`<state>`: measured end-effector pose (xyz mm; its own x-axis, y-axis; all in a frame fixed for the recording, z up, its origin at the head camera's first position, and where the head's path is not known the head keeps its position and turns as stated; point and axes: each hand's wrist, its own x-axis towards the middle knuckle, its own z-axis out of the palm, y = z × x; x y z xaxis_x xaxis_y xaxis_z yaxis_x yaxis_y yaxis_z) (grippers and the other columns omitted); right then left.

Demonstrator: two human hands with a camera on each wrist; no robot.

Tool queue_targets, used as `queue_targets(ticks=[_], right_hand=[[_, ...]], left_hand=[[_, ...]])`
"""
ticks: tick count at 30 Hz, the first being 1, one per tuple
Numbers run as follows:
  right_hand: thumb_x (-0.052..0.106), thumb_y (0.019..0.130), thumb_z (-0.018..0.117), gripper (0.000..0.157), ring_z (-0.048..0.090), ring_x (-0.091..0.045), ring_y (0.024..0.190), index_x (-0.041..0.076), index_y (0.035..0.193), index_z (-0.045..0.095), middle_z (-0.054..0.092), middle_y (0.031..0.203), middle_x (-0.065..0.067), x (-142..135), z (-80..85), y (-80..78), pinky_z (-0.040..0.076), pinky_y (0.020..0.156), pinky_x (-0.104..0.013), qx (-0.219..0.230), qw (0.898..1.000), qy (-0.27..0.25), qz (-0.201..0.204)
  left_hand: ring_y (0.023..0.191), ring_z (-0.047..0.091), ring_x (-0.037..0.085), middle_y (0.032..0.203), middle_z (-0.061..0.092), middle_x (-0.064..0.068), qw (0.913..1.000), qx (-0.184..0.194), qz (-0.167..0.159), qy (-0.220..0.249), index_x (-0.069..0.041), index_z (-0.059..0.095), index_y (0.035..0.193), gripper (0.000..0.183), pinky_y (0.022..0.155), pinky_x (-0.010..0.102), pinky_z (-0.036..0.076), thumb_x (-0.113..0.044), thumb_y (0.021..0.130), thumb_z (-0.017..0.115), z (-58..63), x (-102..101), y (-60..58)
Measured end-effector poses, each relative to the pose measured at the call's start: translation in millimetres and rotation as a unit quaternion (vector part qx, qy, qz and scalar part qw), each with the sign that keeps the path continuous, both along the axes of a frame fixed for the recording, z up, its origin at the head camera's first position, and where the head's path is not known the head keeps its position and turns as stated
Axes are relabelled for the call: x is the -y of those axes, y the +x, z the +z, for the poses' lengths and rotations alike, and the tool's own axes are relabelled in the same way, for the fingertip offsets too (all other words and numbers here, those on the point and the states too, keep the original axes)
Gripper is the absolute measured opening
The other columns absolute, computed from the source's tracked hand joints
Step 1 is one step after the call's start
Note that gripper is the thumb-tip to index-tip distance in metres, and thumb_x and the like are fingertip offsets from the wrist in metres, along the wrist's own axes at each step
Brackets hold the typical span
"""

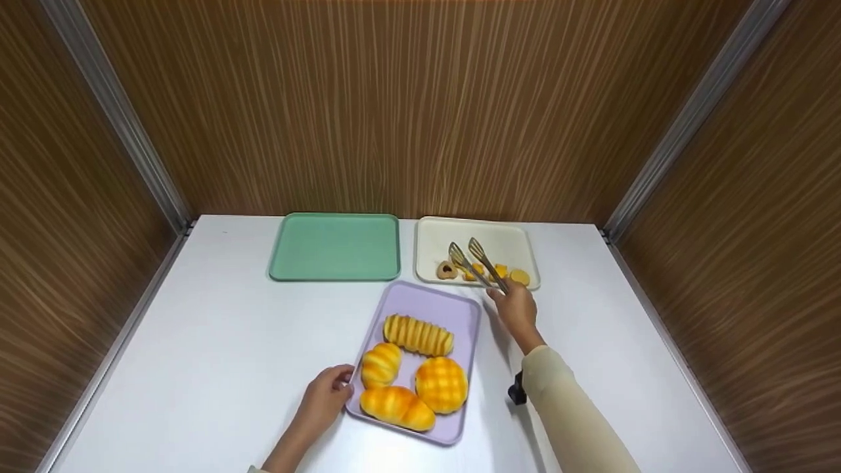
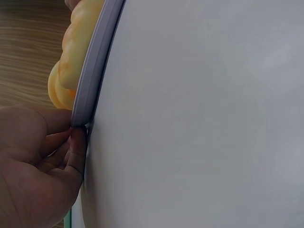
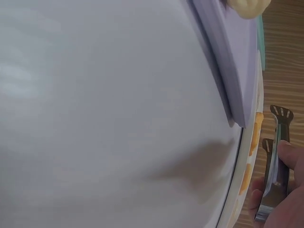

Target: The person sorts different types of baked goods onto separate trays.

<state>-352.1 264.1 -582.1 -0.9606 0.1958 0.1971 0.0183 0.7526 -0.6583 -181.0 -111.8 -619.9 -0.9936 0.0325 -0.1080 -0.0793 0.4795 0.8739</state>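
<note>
My left hand pinches the left rim of a lilac tray, its thumb and fingers at the edge in the left wrist view. On that tray lie a ridged roll, a small twisted bread, a long bread and a round checked bun. Metal tongs are gripped in my right hand, their slotted tips spread apart above a cream tray. Along that tray's near side sit a cookie with a dark centre, yellow-orange pieces and a round yellow piece.
A green tray with nothing on it stands at the back left, beside the cream one. All three trays are on a white table. Wood-grain panels enclose the back and both sides.
</note>
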Motion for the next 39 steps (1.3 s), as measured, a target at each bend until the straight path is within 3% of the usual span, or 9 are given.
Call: queue_targets(ticks=[7, 15, 19, 26, 39], right_hand=[[0.025, 0.091, 0.074, 0.022, 0.057, -0.033, 0.082, 0.005, 0.099, 0.069, 0.066, 0.089, -0.013, -3, 2.4, 13.4, 0.045, 0.075, -0.051, -0.012, 1.0, -0.009, 0.015], [0.022, 0.089, 0.077, 0.035, 0.062, -0.031, 0.095, 0.002, 0.117, 0.07, 0.07, 0.107, -0.017, -6, 6.1, 40.4, 0.049, 0.085, -0.051, -0.026, 0.997, -0.014, 0.068], [0.02, 0.087, 0.078, 0.037, 0.059, -0.03, 0.09, 0.001, 0.118, 0.07, 0.069, 0.108, -0.018, -6, 8.8, 56.8, 0.048, 0.084, -0.048, -0.03, 0.994, -0.015, 0.101], [0.015, 0.085, 0.081, 0.037, 0.062, -0.028, 0.095, 0.003, 0.118, 0.071, 0.07, 0.109, -0.014, -6, 12.6, 80.5, 0.052, 0.087, -0.046, -0.011, 0.99, -0.033, 0.139], [0.022, 0.083, 0.082, 0.037, 0.06, -0.019, 0.092, 0.009, 0.116, 0.072, 0.072, 0.11, -0.006, -21, 7.5, 107.9, 0.052, 0.086, -0.043, 0.019, 0.976, -0.005, 0.215]], left_hand=[[0.094, 0.059, 0.017, 0.113, 0.066, 0.009, 0.9999, -0.011, 0.002, 0.001, 0.001, 0.063, 0.128, 0.036, 0.076, 0.026, 0.053, -0.003, 0.092, 0.063, -0.2, 2, -0.1], [0.095, 0.06, 0.016, 0.114, 0.066, 0.008, 0.9999, -0.015, 0.0, -0.005, 0.0, 0.063, 0.128, 0.037, 0.079, 0.026, 0.054, -0.004, 0.092, 0.063, -1.3, 2, 0.5], [0.096, 0.06, 0.016, 0.116, 0.066, 0.008, 1.0, -0.007, -0.001, -0.007, 0.0, 0.062, 0.129, 0.037, 0.08, 0.027, 0.054, -0.005, 0.093, 0.063, -1.3, 1, 0.3], [0.095, 0.06, 0.016, 0.115, 0.066, 0.008, 0.9999, -0.008, 0.003, -0.005, 0.0, 0.063, 0.128, 0.036, 0.078, 0.026, 0.054, -0.004, 0.092, 0.063, -1.6, 1, -0.2], [0.096, 0.061, 0.017, 0.112, 0.067, 0.009, 0.9999, -0.012, 0.001, -0.001, 0.0, 0.065, 0.125, 0.034, 0.081, 0.03, 0.055, -0.004, 0.091, 0.063, -2.0, 1, 0.2]])
